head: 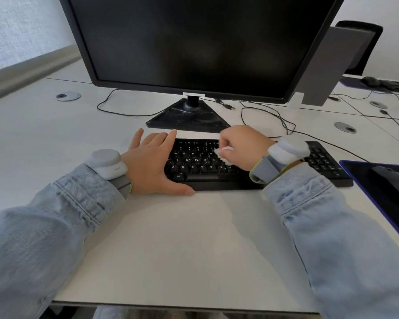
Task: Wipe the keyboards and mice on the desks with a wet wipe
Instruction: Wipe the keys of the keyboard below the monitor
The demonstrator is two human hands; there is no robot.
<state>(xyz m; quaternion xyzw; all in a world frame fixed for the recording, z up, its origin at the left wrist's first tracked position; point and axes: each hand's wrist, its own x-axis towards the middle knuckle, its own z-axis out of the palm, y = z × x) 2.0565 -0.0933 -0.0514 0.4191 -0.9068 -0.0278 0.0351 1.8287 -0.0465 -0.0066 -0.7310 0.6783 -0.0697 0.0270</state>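
White desk (194,238) bears keyboard (200,164), monitor (194,42), mousepad (364,180).

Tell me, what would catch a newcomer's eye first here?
A big dark monitor fills the top. Below it, the right hand grips a white wet wipe on the black keyboard, while the left hand rests flat on the keyboard's left end.
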